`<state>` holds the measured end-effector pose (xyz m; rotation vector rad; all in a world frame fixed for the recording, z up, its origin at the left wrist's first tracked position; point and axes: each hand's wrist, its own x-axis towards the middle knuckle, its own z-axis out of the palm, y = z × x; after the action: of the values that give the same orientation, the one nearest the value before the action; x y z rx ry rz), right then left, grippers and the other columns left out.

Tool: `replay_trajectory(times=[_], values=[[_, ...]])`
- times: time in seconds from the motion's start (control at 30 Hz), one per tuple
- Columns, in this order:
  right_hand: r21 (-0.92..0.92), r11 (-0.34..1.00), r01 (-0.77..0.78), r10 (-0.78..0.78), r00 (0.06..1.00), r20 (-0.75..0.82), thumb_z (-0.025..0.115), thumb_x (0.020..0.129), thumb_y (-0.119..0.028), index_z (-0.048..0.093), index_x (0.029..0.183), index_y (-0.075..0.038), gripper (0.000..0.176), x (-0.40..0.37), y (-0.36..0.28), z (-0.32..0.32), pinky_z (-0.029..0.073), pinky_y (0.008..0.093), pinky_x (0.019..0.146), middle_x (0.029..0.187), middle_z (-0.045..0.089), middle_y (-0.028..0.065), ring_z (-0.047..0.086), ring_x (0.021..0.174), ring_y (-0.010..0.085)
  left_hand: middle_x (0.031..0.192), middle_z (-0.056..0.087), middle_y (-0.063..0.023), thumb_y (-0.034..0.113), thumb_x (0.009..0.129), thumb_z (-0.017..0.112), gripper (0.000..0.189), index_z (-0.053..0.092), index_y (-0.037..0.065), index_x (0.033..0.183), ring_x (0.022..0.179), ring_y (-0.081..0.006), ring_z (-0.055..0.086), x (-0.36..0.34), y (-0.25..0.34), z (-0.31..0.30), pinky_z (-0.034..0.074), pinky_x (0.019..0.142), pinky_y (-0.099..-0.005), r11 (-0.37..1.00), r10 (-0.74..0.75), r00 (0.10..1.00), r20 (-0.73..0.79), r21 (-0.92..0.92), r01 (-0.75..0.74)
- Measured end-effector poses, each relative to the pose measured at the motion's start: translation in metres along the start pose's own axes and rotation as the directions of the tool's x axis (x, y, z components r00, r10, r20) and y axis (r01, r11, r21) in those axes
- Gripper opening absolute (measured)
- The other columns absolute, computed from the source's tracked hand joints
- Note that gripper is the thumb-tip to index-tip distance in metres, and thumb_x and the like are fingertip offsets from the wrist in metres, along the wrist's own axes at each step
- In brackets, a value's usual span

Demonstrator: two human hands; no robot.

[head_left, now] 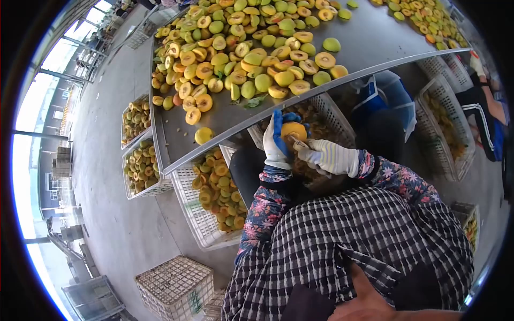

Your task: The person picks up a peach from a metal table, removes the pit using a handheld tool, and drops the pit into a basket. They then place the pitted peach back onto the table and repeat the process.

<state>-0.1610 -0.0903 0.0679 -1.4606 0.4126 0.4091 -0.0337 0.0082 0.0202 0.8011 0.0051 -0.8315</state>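
My left hand, in a white and blue glove, is closed around a yellow-orange fruit half with its cut face showing. My right hand, in a striped white glove, is closed at the fruit's lower edge, on a small tool whose shape is mostly hidden. Both hands are just below the front edge of a metal table. Beneath them sits a crate holding brownish pieces. Many halved fruits lie piled on the table above.
A white crate of fruit halves stands left of my knees, with two more crates beyond. An upturned crate is at the lower left. A co-worker's arm and a crate are at the right. Someone's bare hand is near my lap.
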Motion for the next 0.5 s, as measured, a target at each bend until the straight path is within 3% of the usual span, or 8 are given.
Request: replay_trajectory(times=[0.03,0.07,0.1,0.13,0.2,0.23,0.33,0.5], values=[[-0.107,0.987,0.123,-0.13,0.99,-0.056,0.057,0.099,-0.037,0.057,0.113,-0.004,0.036,0.003,0.008,0.0,0.05,0.0342,0.071,0.083,0.063,0.0053,0.062,0.075,0.0206,0.092,0.064,-0.0146,0.039,0.1,0.053,0.039,0.059,0.0,0.101,0.081,-0.0313,0.065,0.002,-0.002,-0.002,0.058,0.071,-0.0467,0.998,0.026,1.0,-0.006,0.057,-0.026],[-0.312,0.886,0.343,-0.385,0.919,-0.084,0.058,0.098,-0.036,0.057,0.114,-0.005,0.035,0.02,0.036,-0.001,0.05,0.0316,0.068,0.08,0.062,0.004,0.061,0.072,0.0179,0.091,0.064,-0.0147,0.038,0.1,0.053,0.039,0.059,-0.001,0.102,0.08,-0.0307,0.066,0.004,-0.002,-0.004,0.058,0.072,-0.0459,0.994,0.013,1.0,-0.017,0.106,-0.011],[-0.506,0.697,0.508,-0.613,0.788,-0.054,0.06,0.097,-0.036,0.057,0.114,-0.006,0.034,0.022,0.035,0.001,0.049,0.0291,0.065,0.077,0.06,0.0027,0.06,0.068,0.0152,0.091,0.065,-0.0148,0.037,0.1,0.054,0.039,0.06,-0.001,0.102,0.08,-0.0305,0.066,0.004,-0.002,-0.003,0.059,0.072,-0.0459,0.989,0.033,0.999,-0.031,0.147,-0.028],[-0.67,0.617,0.412,-0.601,0.797,-0.064,0.064,0.095,-0.033,0.057,0.113,-0.006,0.032,0.019,0.034,0.0,0.046,0.0233,0.063,0.077,0.059,0.0003,0.057,0.067,0.0096,0.09,0.065,-0.0148,0.036,0.1,0.054,0.038,0.06,-0.002,0.103,0.079,-0.0302,0.066,0.002,-0.001,-0.001,0.059,0.072,-0.0458,0.981,0.052,0.998,-0.045,0.188,-0.043],[-0.223,0.945,0.24,-0.256,0.966,-0.045,0.061,0.096,-0.036,0.058,0.111,-0.007,0.032,-0.001,0.011,-0.002,0.045,0.0242,0.06,0.074,0.057,-0.0004,0.056,0.063,0.01,0.093,0.065,-0.0154,0.034,0.099,0.056,0.038,0.06,-0.003,0.105,0.079,-0.0282,0.066,0.004,-0.003,-0.004,0.059,0.071,-0.0447,0.988,-0.013,0.999,-0.046,0.152,0.02],[0.017,0.996,0.084,-0.085,0.996,0.041,0.06,0.097,-0.037,0.058,0.11,-0.007,0.033,-0.01,-0.003,-0.002,0.045,0.0246,0.058,0.073,0.056,-0.0007,0.055,0.061,0.0103,0.093,0.066,-0.0155,0.034,0.099,0.056,0.039,0.06,-0.004,0.105,0.079,-0.0276,0.066,0.004,-0.003,-0.004,0.059,0.071,-0.044,0.991,-0.022,0.999,-0.026,0.129,0.025],[0.159,0.983,-0.088,0.064,0.986,0.152,0.053,0.098,-0.049,0.056,0.108,-0.011,0.04,-0.016,-0.012,-0.008,0.035,0.022,0.041,0.061,0.046,-0.0036,0.043,0.045,0.0074,0.092,0.067,-0.0154,0.033,0.099,0.056,0.039,0.061,-0.006,0.103,0.078,-0.0257,0.067,0.001,-0.005,-0.002,0.059,0.07,-0.041,0.991,-0.003,1.0,-0.006,0.133,0.004],[0.313,0.942,-0.124,0.064,0.979,0.195,0.054,0.098,-0.048,0.057,0.103,-0.012,0.036,-0.021,0.001,-0.009,0.034,0.0219,0.039,0.062,0.046,-0.0043,0.042,0.044,0.006,0.087,0.071,-0.0109,0.026,0.098,0.061,0.034,0.068,-0.007,0.096,0.073,-0.0177,0.065,0.002,-0.003,-0.001,0.055,0.07,-0.029,0.856,0.282,0.959,0.02,0.447,-0.261]])
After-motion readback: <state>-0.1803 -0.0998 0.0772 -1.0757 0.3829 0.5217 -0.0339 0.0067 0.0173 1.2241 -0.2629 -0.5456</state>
